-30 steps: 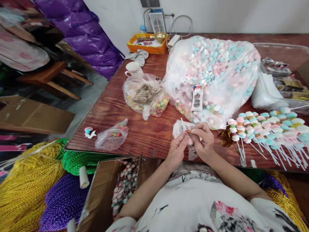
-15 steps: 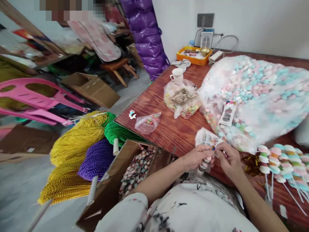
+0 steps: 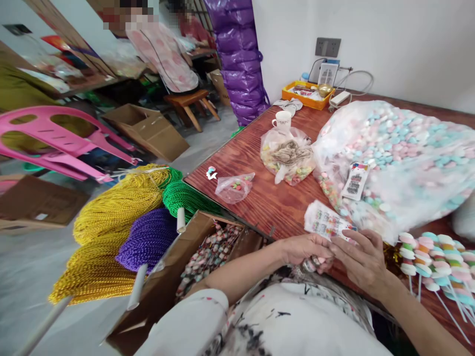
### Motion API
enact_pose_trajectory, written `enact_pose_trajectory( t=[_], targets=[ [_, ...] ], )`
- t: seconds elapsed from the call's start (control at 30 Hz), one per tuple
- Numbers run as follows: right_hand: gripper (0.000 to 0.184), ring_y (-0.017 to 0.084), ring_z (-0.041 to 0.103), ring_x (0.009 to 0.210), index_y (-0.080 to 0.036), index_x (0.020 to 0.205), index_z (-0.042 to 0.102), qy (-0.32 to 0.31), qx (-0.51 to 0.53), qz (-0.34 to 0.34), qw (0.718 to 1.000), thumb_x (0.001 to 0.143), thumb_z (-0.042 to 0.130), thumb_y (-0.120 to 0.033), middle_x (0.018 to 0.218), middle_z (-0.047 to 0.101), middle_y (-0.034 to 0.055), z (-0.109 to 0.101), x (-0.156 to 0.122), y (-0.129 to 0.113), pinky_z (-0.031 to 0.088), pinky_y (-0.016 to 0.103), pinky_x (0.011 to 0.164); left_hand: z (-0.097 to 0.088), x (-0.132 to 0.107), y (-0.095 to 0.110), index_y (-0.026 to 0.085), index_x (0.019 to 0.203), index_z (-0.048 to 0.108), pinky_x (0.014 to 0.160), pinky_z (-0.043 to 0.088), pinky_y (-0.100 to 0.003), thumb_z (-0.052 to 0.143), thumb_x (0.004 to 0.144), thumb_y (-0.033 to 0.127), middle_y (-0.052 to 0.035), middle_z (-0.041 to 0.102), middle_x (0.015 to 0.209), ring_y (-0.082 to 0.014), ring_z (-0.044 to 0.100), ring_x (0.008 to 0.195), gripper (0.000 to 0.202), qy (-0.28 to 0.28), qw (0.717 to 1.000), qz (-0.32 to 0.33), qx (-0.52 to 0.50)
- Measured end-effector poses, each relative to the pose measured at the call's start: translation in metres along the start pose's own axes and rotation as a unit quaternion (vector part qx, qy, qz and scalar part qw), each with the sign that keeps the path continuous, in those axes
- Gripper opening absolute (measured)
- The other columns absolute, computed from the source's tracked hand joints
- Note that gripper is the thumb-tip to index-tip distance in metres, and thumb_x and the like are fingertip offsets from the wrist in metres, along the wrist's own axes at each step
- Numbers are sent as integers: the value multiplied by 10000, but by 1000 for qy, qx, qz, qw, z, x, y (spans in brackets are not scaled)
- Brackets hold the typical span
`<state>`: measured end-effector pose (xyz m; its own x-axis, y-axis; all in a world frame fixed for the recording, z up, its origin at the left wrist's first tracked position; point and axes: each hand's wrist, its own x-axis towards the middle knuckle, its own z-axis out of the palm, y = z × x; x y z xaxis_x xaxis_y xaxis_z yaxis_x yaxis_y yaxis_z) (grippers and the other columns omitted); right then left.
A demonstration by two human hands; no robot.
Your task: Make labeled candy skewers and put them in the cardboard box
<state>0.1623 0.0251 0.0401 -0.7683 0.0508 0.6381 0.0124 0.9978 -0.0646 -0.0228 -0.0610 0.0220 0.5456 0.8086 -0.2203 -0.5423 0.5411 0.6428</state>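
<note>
My left hand (image 3: 309,249) is closed near the table's front edge, over my lap. Out of its lower side sticks a small pinkish thing in shiny clear wrap (image 3: 311,264). With its back turned up, my right hand (image 3: 361,259) reaches across from the right, its fingers stretched out and their tips against my left fingertips. Anything between the touching fingertips is hidden. Just behind both hands lie white printed packets (image 3: 322,220). Marshmallow skewers (image 3: 441,257) on white sticks lie to the right of my right hand.
A big clear bag of pastel marshmallows (image 3: 411,143) covers the table's right side. Farther back are a bag of candies (image 3: 293,158), a white cup (image 3: 282,120) and an orange tray (image 3: 313,103). An open carton (image 3: 148,301) stands left of me, beside beaded strands (image 3: 122,207).
My right hand has turned from a pinch to stretched fingers with its back up. The left hand has closed further around the wrapped thing. The view has shifted slightly left.
</note>
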Motion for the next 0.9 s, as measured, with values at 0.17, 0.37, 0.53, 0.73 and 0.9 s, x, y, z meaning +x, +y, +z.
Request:
enact_pose_trajectory(
  t=[0.17, 0.37, 0.53, 0.73, 0.9],
  targets=[
    [244, 232, 573, 936, -153, 974, 654, -47, 44, 16, 998, 826, 518, -16, 904, 731, 67, -3, 6, 3, 372, 450, 867, -5, -5, 6, 124, 702, 582, 540, 374, -223, 803, 667, 514, -4, 557, 598, -92, 498, 555, 450, 1, 999, -16, 43],
    [209, 190, 533, 766, -169, 775, 639, -145, 72, 153, 975, 862, 464, -97, 735, 666, 52, 11, 2, -8, 346, 387, 797, 7, -14, 8, 157, 758, 555, 616, 373, -239, 476, 918, 483, -11, 545, 692, -119, 472, 640, 372, 54, 909, -28, 412],
    [185, 168, 562, 770, -185, 772, 682, -256, 106, 296, 914, 873, 527, -180, 780, 713, 29, 22, 7, 2, 349, 325, 734, -6, -5, 4, 166, 798, 609, 763, 408, -331, 399, 932, 287, -76, 604, 805, -201, 528, 787, 276, 218, 627, 108, 740],
    [254, 243, 476, 1189, -255, 1161, 615, -52, -63, 174, 981, 921, 531, -238, 1216, 667, 31, 10, -4, -12, 267, 443, 917, -17, 4, 15, 173, 652, 516, 539, 329, -224, 497, 871, 454, 17, 491, 586, -111, 408, 538, 356, 155, 904, -18, 397],
    [141, 166, 534, 941, -236, 994, 630, -41, -18, 63, 997, 925, 515, -192, 832, 686, -20, 16, -22, -11, 264, 443, 907, -16, 2, 14, 162, 601, 480, 476, 231, -211, 650, 771, 510, 35, 445, 519, -70, 327, 466, 423, 51, 966, -156, 202]
  ],
)
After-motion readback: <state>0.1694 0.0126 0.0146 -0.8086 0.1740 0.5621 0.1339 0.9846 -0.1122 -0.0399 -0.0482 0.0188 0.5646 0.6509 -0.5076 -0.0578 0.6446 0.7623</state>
